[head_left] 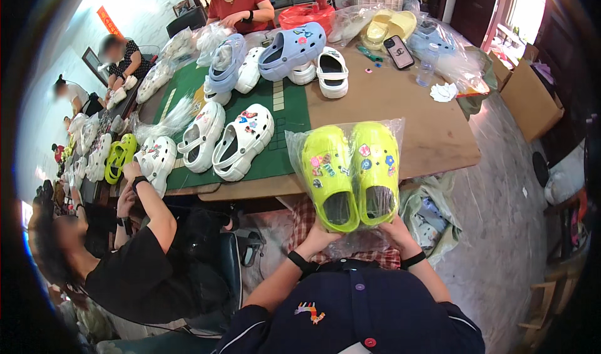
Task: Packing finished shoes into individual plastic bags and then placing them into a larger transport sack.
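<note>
A pair of lime-green clogs [328, 150] with colourful charms sits side by side in a clear plastic bag [400, 131], toes pointing away from me. My left hand [320, 237] grips the heel end of the left clog through the bag. At the heel of the right clog, my right hand [399, 232] is closed in the same way. Some of my fingers are hidden under the shoes and plastic. The pair is held in front of me at the near table edge. Left of it, white clogs [245, 142] with charms stand on a green mat [291, 135].
Blue clogs [293, 52] and a white clog [332, 72] stand farther back on the brown table [432, 141]. A phone [399, 52], a bottle [426, 72] and crumpled tissue [443, 92] lie at right. A co-worker [134, 260] sits close on my left. An open sack [432, 219] stands below the table.
</note>
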`<action>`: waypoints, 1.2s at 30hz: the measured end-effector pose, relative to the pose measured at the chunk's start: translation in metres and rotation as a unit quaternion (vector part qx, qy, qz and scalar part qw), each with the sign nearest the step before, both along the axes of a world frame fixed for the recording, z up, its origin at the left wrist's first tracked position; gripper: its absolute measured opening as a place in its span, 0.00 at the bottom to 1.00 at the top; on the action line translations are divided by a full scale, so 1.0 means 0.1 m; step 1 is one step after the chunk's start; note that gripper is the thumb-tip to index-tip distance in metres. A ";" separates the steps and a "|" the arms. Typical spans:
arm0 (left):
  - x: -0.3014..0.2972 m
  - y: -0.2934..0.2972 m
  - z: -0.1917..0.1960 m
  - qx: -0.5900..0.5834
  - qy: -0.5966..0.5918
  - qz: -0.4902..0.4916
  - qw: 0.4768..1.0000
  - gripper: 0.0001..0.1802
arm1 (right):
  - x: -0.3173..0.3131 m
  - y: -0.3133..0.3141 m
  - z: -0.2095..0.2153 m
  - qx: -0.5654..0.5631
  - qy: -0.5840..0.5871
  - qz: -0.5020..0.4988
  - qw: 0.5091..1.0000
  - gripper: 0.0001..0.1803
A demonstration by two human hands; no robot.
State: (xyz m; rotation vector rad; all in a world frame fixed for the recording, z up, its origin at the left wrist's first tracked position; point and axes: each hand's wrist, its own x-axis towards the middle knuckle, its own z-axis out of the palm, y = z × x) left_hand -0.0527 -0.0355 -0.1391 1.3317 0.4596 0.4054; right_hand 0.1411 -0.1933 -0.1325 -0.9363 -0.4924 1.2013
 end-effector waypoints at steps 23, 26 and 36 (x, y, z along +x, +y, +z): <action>0.00 0.06 -0.10 -0.096 0.061 -0.030 0.993 0.32 | -0.02 0.00 0.07 -0.041 0.085 0.005 0.996 0.43; -0.04 0.06 -0.13 -0.145 0.046 -0.041 0.988 0.35 | -0.02 -0.02 0.02 -0.048 0.080 0.002 0.996 0.42; 0.00 0.03 0.59 -0.303 -0.003 -0.019 0.953 0.23 | 0.00 0.07 0.47 -0.078 0.015 -0.040 0.996 0.28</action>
